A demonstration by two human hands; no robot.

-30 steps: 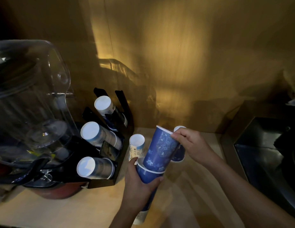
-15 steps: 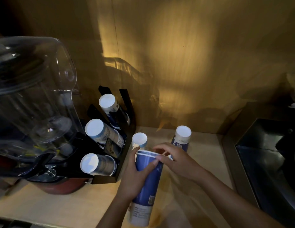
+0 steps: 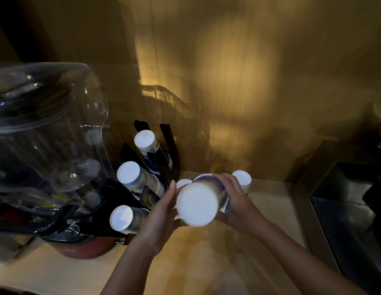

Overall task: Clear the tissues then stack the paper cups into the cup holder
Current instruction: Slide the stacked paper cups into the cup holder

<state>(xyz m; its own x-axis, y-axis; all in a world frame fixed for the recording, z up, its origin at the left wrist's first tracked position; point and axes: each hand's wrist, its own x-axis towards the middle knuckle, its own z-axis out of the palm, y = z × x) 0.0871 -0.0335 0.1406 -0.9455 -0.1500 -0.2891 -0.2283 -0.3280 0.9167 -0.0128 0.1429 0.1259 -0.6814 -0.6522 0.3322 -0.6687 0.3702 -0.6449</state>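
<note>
Left hand (image 3: pixel 164 211), right hand (image 3: pixel 234 201) grip cup stack (image 3: pixel 198 206), white base toward camera, beside cup holder (image 3: pixel 170 145).

— What is seen behind? 
— A wood-panelled wall (image 3: pixel 259 60), lit by a warm patch of light, dark at the upper left. 
— And below? 
— A pale wooden counter (image 3: pixel 196 252). A clear plastic container (image 3: pixel 47 128) is set at its left; a dark, perhaps metal, recess (image 3: pixel 347 209) is seen at right.
</note>
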